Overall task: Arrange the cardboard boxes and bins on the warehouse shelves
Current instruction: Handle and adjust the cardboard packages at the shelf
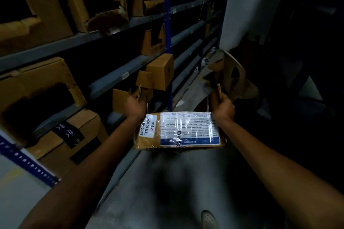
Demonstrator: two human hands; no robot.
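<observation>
1. The cardboard box (178,130) hangs in mid-air over the aisle floor (176,182), held out in front of the person and just right of the shelves (111,78). It rests on nothing that can be seen.
2. Its labelled side faces up, with a large printed label (188,128) and a small sticker (148,125) beside it. That probably helps in matching it to a slot.
3. The left hand (135,105) is clenched round the raised left flap (139,92), and the right hand (223,108) grasps the right flap (216,93). The flaps seem to serve as handles, one each side, keeping the box level.
4. The shelves run along the left, carrying cut-open cardboard bins (37,83) and a small closed box (162,70) near the blue upright (168,24).
5. This looks like the carrying stage — the box is not yet shelved. The tiers nearby look crowded, so a free gap must be found, and the dim light makes that hard to judge.
6. A shoe (209,219) shows at the bottom edge, on the floor.
</observation>
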